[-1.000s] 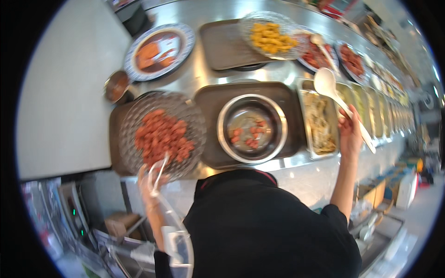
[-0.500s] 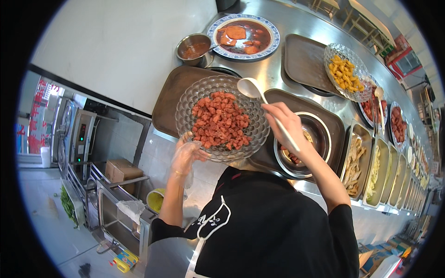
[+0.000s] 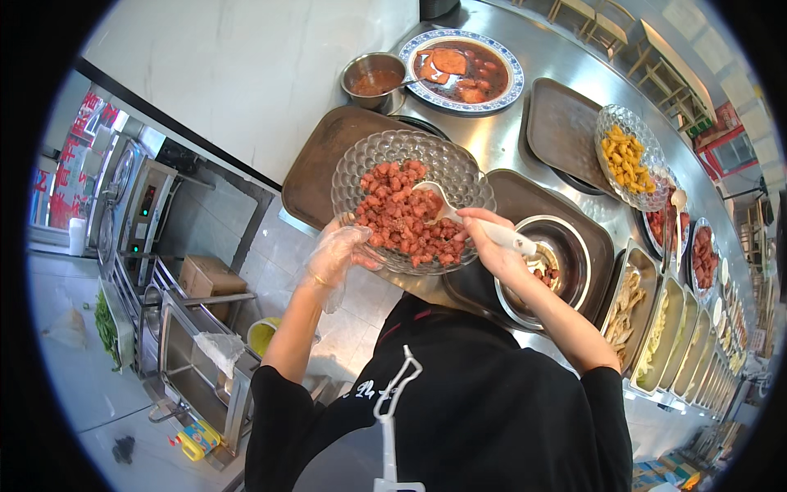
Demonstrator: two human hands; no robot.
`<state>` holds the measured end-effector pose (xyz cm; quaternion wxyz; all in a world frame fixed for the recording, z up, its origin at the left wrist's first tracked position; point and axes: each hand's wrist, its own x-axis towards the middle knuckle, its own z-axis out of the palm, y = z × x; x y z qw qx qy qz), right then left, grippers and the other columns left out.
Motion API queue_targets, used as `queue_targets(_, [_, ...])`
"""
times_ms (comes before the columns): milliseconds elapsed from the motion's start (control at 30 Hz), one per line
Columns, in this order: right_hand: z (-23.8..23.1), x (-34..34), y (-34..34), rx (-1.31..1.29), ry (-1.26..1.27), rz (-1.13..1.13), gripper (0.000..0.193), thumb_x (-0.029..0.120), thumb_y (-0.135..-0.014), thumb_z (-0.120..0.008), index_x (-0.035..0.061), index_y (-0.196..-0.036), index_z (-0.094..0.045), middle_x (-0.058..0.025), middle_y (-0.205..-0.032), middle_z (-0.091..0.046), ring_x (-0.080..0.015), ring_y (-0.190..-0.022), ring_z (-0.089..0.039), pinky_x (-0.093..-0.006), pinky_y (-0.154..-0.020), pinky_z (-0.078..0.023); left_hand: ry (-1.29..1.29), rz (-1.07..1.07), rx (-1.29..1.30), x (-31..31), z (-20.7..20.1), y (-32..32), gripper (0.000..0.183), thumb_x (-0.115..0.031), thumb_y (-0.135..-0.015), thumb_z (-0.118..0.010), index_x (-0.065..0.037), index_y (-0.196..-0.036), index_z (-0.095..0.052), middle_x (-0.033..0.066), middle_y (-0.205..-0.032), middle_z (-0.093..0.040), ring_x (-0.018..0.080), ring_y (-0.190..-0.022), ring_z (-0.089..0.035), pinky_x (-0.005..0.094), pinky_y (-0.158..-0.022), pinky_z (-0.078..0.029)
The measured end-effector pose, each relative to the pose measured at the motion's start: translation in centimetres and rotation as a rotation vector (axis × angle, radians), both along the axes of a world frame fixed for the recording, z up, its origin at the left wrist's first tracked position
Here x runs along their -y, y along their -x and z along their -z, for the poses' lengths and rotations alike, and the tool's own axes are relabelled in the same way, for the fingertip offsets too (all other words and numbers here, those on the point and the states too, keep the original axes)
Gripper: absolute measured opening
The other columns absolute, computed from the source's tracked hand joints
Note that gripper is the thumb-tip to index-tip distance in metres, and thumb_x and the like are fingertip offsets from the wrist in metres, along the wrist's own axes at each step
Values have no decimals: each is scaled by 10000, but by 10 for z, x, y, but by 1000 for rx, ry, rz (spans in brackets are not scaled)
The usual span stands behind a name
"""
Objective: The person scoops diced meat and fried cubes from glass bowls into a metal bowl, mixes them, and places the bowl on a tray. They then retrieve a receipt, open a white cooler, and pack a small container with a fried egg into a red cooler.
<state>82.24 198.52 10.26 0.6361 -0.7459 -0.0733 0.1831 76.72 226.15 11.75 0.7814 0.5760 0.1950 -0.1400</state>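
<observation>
A bumpy clear glass plate (image 3: 461,164) carries a heap of small reddish-brown meat pieces (image 3: 389,213). My left hand (image 3: 338,254), in a thin clear plastic glove, grips the plate's near-left rim. The fingers of my bare right hand (image 3: 496,250) are closed round the handle of a white spoon (image 3: 449,211). The spoon's bowl is dug into the right part of the heap. Just right of the plate, partly behind my right forearm, stands a round steel bowl (image 3: 584,266) with some meat pieces and pale food in it.
Brown trays (image 3: 316,164) lie under and around the plate. Beyond are a small steel pot (image 3: 373,90) of sauce and a blue-rimmed plate (image 3: 512,61). To the right, another glass dish holds yellow food (image 3: 627,160), beside a row of steel food pans (image 3: 627,299).
My right hand has brought the spoon down from over the plate's far-right edge into the meat. Some pieces have shifted, and the plate's far right side shows more bare glass.
</observation>
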Motion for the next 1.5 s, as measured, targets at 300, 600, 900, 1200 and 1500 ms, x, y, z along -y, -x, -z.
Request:
queue_targets(300, [14,-4,-11,-352,-325,267,280,150,-937,-451,-16,-1141,-548,-132,-941,-658,-170,-775,-659,-258,-638,-513,36,14,30,0,4,2,567,-133,-793,-654,-50,-1201,-270,168,-821,-598,321,-619,-657,362,-514,-562])
queue_targets(600, [6,12,-6,-336,-376,294,292,168,-934,-462,-15,-1145,-548,-146,-939,-664,-172,-787,-655,-270,-673,-511,34,-26,62,-2,18,12,578,-133,-786,-649,-76,-1225,-277,144,-765,-604,307,-606,-657,355,-506,-558])
queue_targets(900, [-21,31,0,-254,-405,342,302,174,-930,-471,-30,-1141,-539,-155,-921,-660,-173,-773,-644,-276,-670,-509,46,-98,13,-1,27,15,571,-113,-793,-629,-73,-1240,-277,146,-757,-604,310,-601,-658,368,-506,-558])
queue_targets(1200, [-63,114,44,-107,-378,521,307,185,-912,-508,-26,-1130,-557,-168,-917,-663,-160,-735,-637,-257,-663,-494,28,-95,-15,-4,30,18,558,-139,-814,-623,-75,-1266,-302,143,-755,-621,308,-625,-670,357,-519,-566])
queue_targets(1500, [-61,153,96,829,836,65,277,-17,-762,-646,60,-1027,-631,-131,-928,-599,-275,-761,-626,-337,-644,-515,35,-76,-14,-4,28,16,522,-107,-815,-620,-61,-1240,-319,103,-758,-610,302,-619,-668,367,-532,-577])
